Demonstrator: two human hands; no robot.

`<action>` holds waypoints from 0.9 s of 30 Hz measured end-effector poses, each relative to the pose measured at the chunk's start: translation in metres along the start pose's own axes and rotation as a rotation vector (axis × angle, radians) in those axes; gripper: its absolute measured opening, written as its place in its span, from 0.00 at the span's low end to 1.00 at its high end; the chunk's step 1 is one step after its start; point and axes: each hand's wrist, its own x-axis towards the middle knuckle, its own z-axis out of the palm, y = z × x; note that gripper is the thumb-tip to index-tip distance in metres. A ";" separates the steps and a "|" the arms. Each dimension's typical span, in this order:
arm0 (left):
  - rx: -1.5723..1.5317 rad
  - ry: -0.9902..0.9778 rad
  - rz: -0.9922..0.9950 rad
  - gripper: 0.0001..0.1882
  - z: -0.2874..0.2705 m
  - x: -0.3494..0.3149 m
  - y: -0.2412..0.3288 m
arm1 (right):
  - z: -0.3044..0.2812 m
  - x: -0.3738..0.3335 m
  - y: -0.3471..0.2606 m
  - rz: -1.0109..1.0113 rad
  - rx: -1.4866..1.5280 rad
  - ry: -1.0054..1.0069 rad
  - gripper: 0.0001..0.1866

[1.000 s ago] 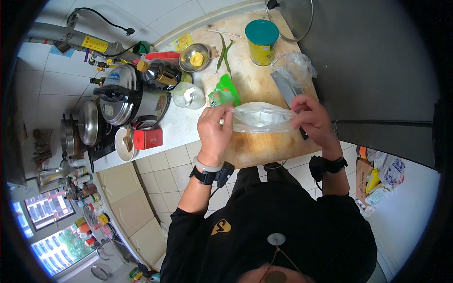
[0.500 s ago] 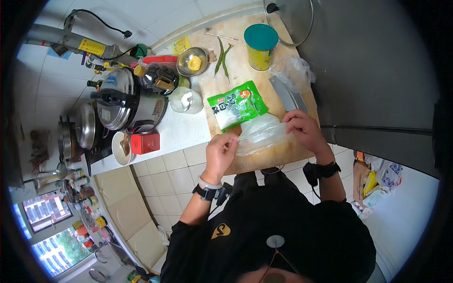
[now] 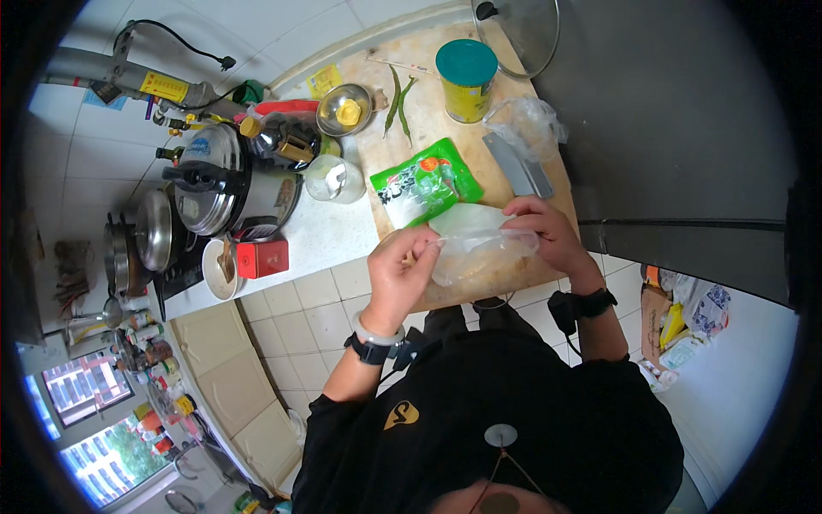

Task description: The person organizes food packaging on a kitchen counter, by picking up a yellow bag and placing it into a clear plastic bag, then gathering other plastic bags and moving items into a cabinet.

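A clear plastic bag (image 3: 479, 259) is stretched between my two hands over the near part of a wooden board (image 3: 527, 278). My left hand (image 3: 401, 267) pinches its left edge; my right hand (image 3: 545, 230) grips the right side, with the fingers curled over the film. The bag's mouth gapes toward me. Just beyond it lies a green and white packet (image 3: 428, 182), tilted on the board. A cleaver (image 3: 519, 167) rests flat past my right hand, next to a crumpled plastic bag (image 3: 531, 126).
At the back stand a yellow tin with a teal lid (image 3: 467, 81), green chilies (image 3: 399, 107) and a metal bowl (image 3: 344, 110) holding something yellow. A glass jar (image 3: 334, 179), dark bottle (image 3: 287, 141), pressure cooker (image 3: 210, 180) and red box (image 3: 263, 258) crowd the left counter. A dark appliance (image 3: 685, 128) borders the right.
The plastic bag's mouth has spread wider between my hands. My right hand has shifted slightly left and closed further over the film.
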 end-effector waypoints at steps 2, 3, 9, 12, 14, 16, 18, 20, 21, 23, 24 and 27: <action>-0.024 -0.006 0.037 0.04 -0.007 -0.003 0.012 | -0.010 0.002 -0.024 -0.025 -0.016 0.031 0.11; -0.049 0.000 0.039 0.04 -0.009 -0.004 0.017 | -0.012 0.000 -0.031 -0.046 -0.020 0.019 0.10; -0.009 -0.098 -0.213 0.02 0.015 -0.010 -0.035 | 0.018 -0.018 0.043 -0.007 -0.091 0.034 0.10; -0.178 -0.031 -0.263 0.02 0.026 -0.024 -0.054 | 0.008 -0.012 0.056 0.075 -0.137 -0.015 0.13; -0.189 -0.029 -0.255 0.01 0.026 -0.022 -0.048 | 0.009 -0.025 0.039 0.130 -0.061 -0.042 0.19; -0.301 -0.066 -0.322 0.01 0.026 -0.018 -0.040 | 0.008 -0.020 0.024 -0.006 -0.298 -0.060 0.36; -0.344 -0.106 -0.337 0.02 0.033 -0.021 -0.038 | 0.020 -0.026 0.047 -0.017 -0.486 -0.152 0.50; -0.341 -0.252 -0.051 0.03 0.046 -0.028 -0.027 | 0.042 -0.017 0.037 -0.097 -0.282 -0.095 0.48; -0.278 -0.355 -0.046 0.04 0.051 -0.030 -0.018 | 0.056 -0.013 0.047 -0.135 -0.378 -0.090 0.39; -0.157 -0.546 0.143 0.05 0.049 -0.019 0.002 | 0.055 -0.004 0.047 -0.167 -0.134 -0.115 0.35; -0.153 -0.540 0.151 0.05 0.046 -0.013 -0.003 | 0.055 0.000 0.046 -0.184 0.115 -0.142 0.31; -0.336 -0.197 -0.127 0.07 0.041 0.003 -0.044 | 0.053 -0.008 0.053 -0.046 0.450 0.047 0.13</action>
